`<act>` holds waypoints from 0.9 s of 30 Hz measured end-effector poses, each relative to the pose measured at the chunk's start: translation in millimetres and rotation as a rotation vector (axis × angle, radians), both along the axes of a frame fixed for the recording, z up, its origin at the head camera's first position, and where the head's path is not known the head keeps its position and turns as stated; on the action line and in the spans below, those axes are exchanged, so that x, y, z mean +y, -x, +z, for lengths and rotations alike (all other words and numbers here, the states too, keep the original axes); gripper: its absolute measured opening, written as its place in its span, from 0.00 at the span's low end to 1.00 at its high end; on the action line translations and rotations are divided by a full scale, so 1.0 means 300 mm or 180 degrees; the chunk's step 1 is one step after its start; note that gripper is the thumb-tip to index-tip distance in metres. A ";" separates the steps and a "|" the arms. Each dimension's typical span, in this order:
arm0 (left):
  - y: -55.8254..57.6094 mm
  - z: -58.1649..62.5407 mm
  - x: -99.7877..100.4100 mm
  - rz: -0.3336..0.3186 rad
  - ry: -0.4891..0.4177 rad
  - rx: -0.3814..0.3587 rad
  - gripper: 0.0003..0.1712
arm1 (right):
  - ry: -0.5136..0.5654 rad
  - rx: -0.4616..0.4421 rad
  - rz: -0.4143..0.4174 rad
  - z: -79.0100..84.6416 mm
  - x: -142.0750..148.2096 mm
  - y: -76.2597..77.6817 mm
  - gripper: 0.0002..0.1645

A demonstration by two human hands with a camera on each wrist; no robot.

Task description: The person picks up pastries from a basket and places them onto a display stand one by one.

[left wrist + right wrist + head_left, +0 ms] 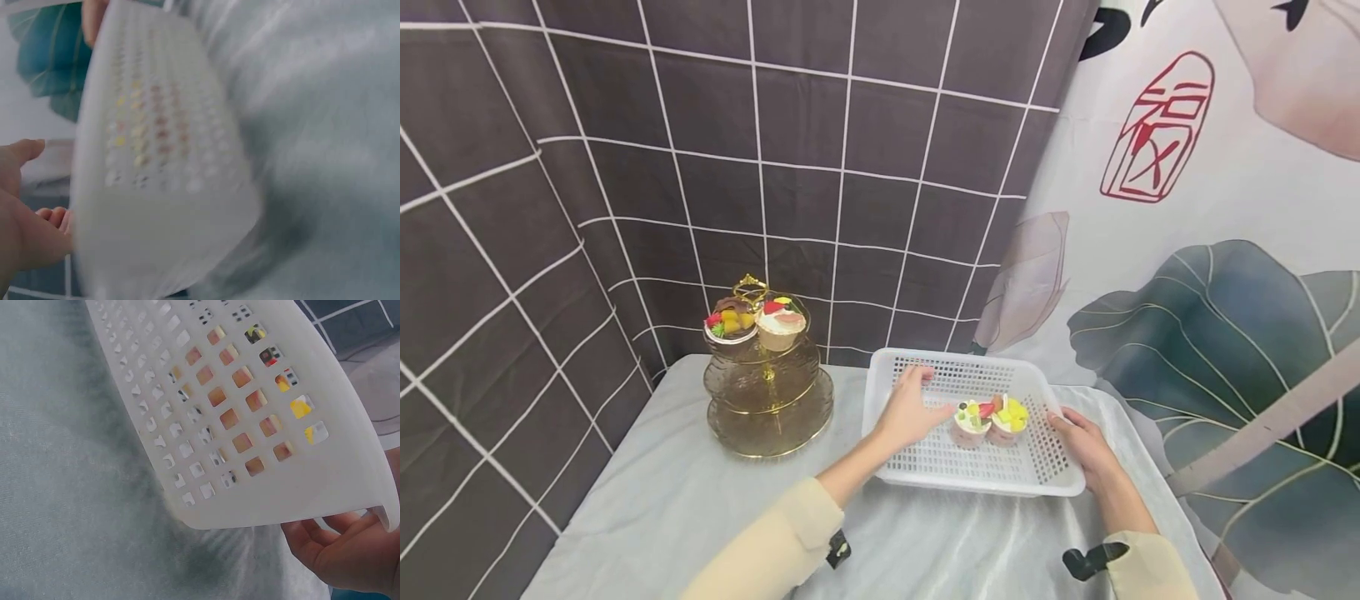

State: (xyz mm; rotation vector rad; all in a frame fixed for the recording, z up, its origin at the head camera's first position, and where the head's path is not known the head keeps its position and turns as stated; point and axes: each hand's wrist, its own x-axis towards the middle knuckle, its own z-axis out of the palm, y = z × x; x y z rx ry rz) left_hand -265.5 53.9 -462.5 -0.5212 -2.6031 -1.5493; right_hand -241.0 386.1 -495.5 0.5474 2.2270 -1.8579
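cupcakes: a green-and-white-topped cupcake (970, 428) and a yellow-topped cupcake (1006, 422) stand upright, side by side, in your white basket (985, 486).
left hand: your left hand (912, 410) is over the basket, thumb and fingers apart, thumb near the green-and-white-topped cupcake; whether it touches, you cannot tell.
right hand: your right hand (1086, 446) grips the basket's right rim.
tiered stand: to the basket's left, the tiered stand (767, 432) bears two fruit-topped cakes (781, 327) on its top plate.
cloth: pale cloth (640, 500) lies beneath both.
backdrop: dark grid curtain (805, 200).
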 end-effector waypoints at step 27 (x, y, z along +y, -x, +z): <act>0.078 -0.182 0.223 -0.0282 0.0955 -0.0475 0.53 | -0.0008 -0.0058 0.0013 -0.012 -0.001 -0.005 0.41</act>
